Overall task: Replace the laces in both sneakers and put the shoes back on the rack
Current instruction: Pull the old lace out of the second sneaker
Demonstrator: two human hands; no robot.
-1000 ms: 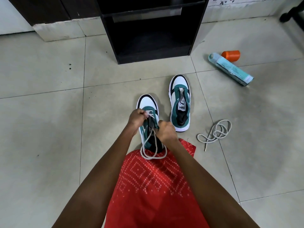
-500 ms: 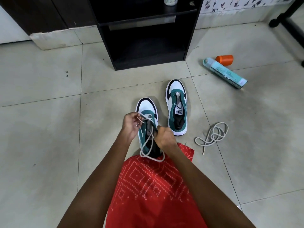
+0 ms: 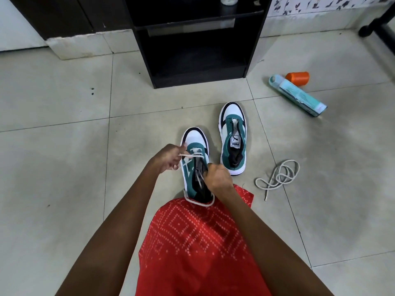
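head view: two teal-and-white sneakers stand side by side on the tiled floor (image 3: 64,167), toes toward the black rack (image 3: 192,39) at the floor's far edge. the near sneaker (image 3: 193,137) sits just in front of the red patterned garment (image 3: 192,242) on the person's lap. a white lace (image 3: 191,155) runs through its front eyelets, and a loop of it hangs round the heel onto the garment. the left hand (image 3: 167,158), at the shoe's left side, pinches one strand drawn sideways across the tongue. the right hand (image 3: 217,177), fingers curled over the shoe's opening, grips the other strand. the second sneaker (image 3: 233,133), unlaced, stands just right of the first and slightly farther out. a loose lace (image 3: 277,178) lies coiled on the floor to its right, apart from it. toward the far right corner a teal box (image 3: 299,95) lies flat with an orange spool (image 3: 298,77) just beside it. a white container (image 3: 229,0) stands on the rack's upper shelf.
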